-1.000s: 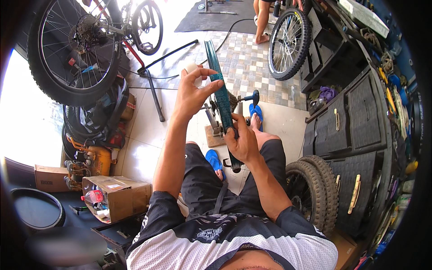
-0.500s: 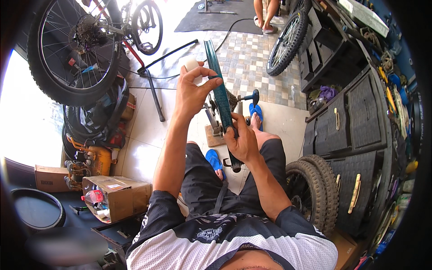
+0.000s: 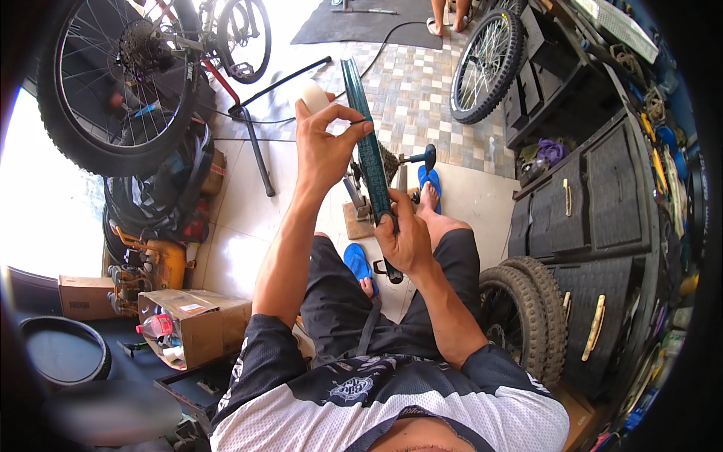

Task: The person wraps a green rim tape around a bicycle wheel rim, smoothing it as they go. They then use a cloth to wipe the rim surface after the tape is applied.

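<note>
A bicycle wheel stands edge-on between my knees, its bare rim [image 3: 371, 164] toward me with a dark green, shiny inner band. Its cassette [image 3: 389, 162] shows just to the right, and it sits in a metal stand [image 3: 355, 194]. My left hand [image 3: 324, 147] holds a white roll [image 3: 314, 98], apparently tape, behind its curled fingers. Thumb and index finger of that hand pinch at the rim's left edge; whether a strip lies between them I cannot make out. Lower down, my right hand [image 3: 407, 237] is wrapped around the rim, thumb on the band.
At upper left a bicycle [image 3: 169, 45] hangs on a stand with black legs [image 3: 260, 154]. An open cardboard box [image 3: 218, 320] and an orange compressor [image 3: 162, 264] are on my left. Tires [image 3: 520, 316] lean by black drawers [image 3: 602, 188] on my right. Another person's feet [image 3: 446, 26] show far off.
The white roll has shifted slightly up and left in my left hand, and that hand's pinch has tightened at the rim. My right hand keeps its hold. The view has shifted slightly.
</note>
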